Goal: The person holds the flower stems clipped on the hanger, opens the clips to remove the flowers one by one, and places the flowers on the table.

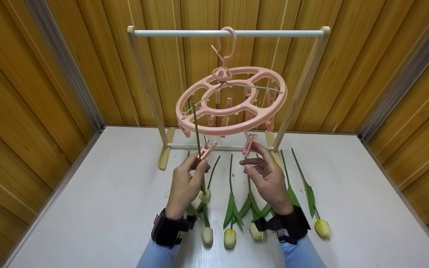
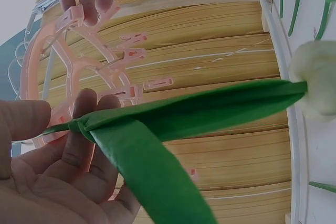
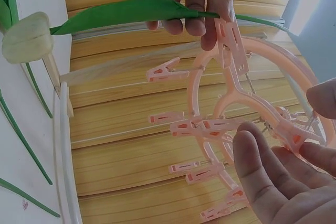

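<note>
My left hand (image 1: 188,184) pinches a pale tulip (image 2: 136,109) by its stem between thumb and fingers. The bloom (image 1: 205,196) hangs low, and the thin stem rises past the hand toward the rim of a pink round clip hanger (image 1: 229,130). Right at the left fingertips is a pink clothespin (image 1: 207,150) of the hanger, close beside the stem. My right hand (image 1: 270,182) has its index finger against another pink clothespin (image 1: 250,145), while its thumb stays apart and the other fingers are loosely bent.
The hanger's hook (image 1: 231,42) hangs on a white rod (image 1: 274,33) of a wooden stand (image 1: 147,82). Several tulips lie on the white table (image 1: 99,208), among them a yellow one (image 1: 322,228) at the right. Wood-look panels (image 1: 21,93) enclose the table's back and sides.
</note>
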Action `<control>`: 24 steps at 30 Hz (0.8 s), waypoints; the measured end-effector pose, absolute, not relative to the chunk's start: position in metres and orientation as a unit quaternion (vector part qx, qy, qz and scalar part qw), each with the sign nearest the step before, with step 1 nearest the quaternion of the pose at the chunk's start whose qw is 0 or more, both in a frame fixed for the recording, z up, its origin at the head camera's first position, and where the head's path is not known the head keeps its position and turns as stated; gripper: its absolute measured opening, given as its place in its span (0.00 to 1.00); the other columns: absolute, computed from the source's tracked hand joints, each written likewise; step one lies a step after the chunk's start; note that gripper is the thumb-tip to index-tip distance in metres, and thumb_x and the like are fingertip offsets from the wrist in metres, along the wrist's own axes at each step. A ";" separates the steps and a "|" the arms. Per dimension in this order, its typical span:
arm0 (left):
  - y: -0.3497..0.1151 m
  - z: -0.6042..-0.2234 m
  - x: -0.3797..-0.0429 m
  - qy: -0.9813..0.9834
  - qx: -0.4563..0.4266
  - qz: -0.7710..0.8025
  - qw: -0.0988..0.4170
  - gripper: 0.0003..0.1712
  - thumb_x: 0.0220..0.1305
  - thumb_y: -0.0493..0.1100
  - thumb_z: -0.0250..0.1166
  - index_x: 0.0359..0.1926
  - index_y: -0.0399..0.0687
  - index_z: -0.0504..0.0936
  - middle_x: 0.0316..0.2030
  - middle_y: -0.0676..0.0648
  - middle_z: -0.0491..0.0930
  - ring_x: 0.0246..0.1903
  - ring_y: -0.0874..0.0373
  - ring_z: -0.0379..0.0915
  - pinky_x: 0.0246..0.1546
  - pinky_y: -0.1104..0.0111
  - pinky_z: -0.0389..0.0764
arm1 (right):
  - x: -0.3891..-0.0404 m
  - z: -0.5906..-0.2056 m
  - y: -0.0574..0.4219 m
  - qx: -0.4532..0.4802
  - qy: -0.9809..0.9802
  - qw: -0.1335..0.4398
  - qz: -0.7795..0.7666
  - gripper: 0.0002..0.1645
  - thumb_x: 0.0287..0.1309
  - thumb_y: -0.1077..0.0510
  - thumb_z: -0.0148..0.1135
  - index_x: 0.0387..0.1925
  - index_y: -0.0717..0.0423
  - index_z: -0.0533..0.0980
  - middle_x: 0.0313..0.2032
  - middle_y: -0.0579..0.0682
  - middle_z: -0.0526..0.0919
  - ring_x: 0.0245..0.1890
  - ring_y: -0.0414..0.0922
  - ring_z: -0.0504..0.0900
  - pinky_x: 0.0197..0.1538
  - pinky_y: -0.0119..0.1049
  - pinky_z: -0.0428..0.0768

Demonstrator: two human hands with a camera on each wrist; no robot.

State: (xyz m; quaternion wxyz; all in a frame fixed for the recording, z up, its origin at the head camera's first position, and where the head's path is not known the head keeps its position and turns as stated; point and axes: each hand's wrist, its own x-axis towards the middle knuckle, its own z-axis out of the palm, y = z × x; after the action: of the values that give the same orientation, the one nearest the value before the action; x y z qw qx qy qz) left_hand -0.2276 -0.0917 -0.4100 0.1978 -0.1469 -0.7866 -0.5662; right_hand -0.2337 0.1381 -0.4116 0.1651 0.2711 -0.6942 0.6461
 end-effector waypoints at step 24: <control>-0.079 -0.407 -0.221 -0.749 -0.187 -0.624 0.123 0.12 0.80 0.43 0.56 0.47 0.40 0.83 0.32 0.45 0.83 0.34 0.52 0.82 0.38 0.68 0.80 | -0.238 -0.415 0.137 0.237 -0.709 0.135 0.650 0.25 0.71 0.72 0.56 0.66 0.73 0.66 0.64 0.71 0.73 0.49 0.45 0.86 0.47 0.35 0.84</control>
State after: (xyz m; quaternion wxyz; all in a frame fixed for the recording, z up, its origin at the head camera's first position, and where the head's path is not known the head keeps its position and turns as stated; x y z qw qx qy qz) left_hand -0.2214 -0.0786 -0.4072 0.1229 -0.1867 -0.7491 -0.6236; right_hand -0.2384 0.1370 -0.4147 0.1349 0.2368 -0.7094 0.6500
